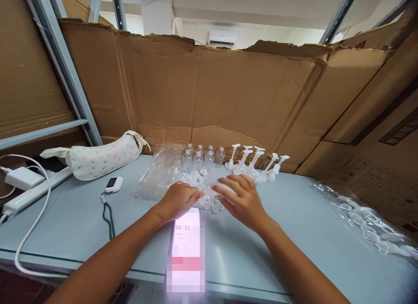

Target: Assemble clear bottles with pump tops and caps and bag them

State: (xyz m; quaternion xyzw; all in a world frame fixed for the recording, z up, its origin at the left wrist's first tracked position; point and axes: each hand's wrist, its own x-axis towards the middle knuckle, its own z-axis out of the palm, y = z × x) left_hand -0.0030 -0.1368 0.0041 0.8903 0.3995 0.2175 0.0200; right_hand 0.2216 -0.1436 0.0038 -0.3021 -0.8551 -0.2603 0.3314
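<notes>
My left hand [179, 200] and my right hand [241, 201] rest on the table over a pile of small white caps [209, 204]; between their fingertips sits a small clear piece [209, 190], too blurred to name. Whether either hand grips it I cannot tell. Behind the pile stand several small clear bottles [202, 157] in rows. To their right lie several white pump tops with long stems [254, 162]. A phone [187, 247] with a running timer lies below my left hand.
A clear plastic bag [160, 171] lies left of the bottles. A floral pouch [101, 158], a small white device on a cord [113, 184] and white cables [29, 234] sit at left. Another bag of white parts [369, 223] lies at right. Cardboard walls [212, 90] surround the grey table [310, 247].
</notes>
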